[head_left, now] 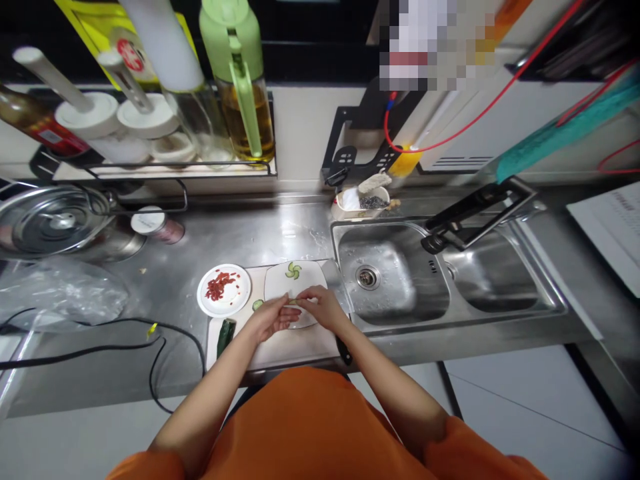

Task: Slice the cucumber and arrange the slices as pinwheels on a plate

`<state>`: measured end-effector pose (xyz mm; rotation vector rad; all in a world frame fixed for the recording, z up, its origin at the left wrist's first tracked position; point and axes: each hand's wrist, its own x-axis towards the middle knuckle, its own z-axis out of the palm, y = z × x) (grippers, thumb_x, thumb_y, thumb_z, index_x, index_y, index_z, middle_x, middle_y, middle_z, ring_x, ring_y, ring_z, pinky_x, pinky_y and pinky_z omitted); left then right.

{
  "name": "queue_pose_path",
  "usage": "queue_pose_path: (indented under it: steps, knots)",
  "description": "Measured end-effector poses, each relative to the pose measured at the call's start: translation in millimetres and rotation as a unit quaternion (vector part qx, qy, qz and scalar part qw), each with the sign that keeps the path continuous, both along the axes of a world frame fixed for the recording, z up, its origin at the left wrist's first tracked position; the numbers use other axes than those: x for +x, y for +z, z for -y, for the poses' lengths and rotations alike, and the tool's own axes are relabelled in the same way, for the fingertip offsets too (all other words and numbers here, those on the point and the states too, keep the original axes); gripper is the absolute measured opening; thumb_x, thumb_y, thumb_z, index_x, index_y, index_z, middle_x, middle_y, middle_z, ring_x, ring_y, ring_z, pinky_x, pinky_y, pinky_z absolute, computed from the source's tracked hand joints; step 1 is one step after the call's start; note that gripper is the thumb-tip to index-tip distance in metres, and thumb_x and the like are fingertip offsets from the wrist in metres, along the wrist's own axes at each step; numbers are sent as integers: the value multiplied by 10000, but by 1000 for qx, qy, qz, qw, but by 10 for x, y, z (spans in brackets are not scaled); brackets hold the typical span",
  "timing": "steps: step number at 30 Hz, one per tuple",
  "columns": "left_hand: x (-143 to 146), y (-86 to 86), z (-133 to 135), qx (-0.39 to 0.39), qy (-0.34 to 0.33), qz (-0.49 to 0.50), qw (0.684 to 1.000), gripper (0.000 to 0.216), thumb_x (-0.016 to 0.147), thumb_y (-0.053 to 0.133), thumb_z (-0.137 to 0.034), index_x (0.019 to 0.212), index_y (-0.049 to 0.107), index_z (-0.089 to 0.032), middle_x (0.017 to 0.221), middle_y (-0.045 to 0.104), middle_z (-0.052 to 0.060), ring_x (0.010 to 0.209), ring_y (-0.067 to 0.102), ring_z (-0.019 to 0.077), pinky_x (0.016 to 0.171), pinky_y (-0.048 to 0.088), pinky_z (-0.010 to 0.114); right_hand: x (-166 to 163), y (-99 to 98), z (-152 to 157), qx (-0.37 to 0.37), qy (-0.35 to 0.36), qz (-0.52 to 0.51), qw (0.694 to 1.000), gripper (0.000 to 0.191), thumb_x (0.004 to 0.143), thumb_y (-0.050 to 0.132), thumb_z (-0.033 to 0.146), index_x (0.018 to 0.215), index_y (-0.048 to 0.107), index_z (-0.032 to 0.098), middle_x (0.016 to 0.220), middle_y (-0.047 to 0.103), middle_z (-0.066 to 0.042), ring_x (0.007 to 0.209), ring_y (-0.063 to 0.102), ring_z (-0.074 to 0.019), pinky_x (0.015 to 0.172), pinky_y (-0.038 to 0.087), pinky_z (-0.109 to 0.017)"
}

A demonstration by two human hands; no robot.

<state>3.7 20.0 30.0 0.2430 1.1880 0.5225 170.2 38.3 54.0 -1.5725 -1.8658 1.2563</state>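
Note:
My left hand [274, 317] and my right hand [324, 308] meet over the near part of a white plate [274, 280]. Their fingertips pinch a small, thin green piece, apparently a cucumber slice [293, 301], mostly hidden by the fingers. Farther back on the plate, several curved cucumber slices [293, 270] form a pinwheel. The plate rests on a pale cutting board [287, 350]. Beside my left hand lies a cut cucumber round [258, 305], and a dark green cucumber chunk [226, 337] is at the board's left. A knife's black handle [344, 351] shows by my right wrist.
A small white plate of red berries [244, 303] stands left. The double sink [400, 273] with its black faucet [465, 220] is right. A rack of seasoning jars and an oil bottle [245, 113] hangs behind. Black cables [120, 321] cross the left counter.

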Motion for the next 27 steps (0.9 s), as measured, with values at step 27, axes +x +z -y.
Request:
queue_pose_path:
  steps: [27]
  knots:
    - [587, -272, -221, 326, -211, -401, 829, 134, 761, 590, -214, 865, 673, -207, 764, 695, 14, 735, 625, 156, 715, 426, 265, 464, -191, -397, 3, 83, 301, 950, 136, 794, 543, 266, 819, 674, 238, 828, 675, -29, 917, 524, -206, 751, 328, -299]
